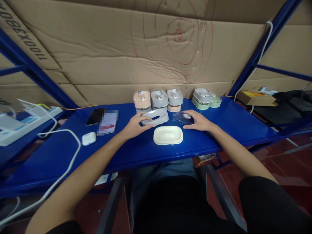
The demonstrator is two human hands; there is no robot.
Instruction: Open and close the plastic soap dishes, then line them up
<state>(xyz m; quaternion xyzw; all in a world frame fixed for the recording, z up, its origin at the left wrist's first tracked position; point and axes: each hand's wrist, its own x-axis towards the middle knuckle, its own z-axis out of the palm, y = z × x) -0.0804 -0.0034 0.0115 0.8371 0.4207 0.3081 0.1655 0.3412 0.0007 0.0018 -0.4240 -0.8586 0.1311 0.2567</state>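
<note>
My left hand [136,126] grips the near left end of a grey oval soap dish tray [159,118] with a long slot in its middle, which is tilted above the table. My right hand [198,121] has its thumb and fingers around the right end of a clear plastic lid [181,119] bearing a round sticker. In front of both hands, a cream oval dish base [168,136] lies on the blue table, with a raised strip in its centre.
Several lidded soap dishes, among them a peach one [142,99] and a green-based stack [201,104], stand along the cardboard wall [109,61]. Phones [96,116] and a white earbud case [89,138] lie at left, near a white cable [78,144]. A small carton [257,98] sits at right.
</note>
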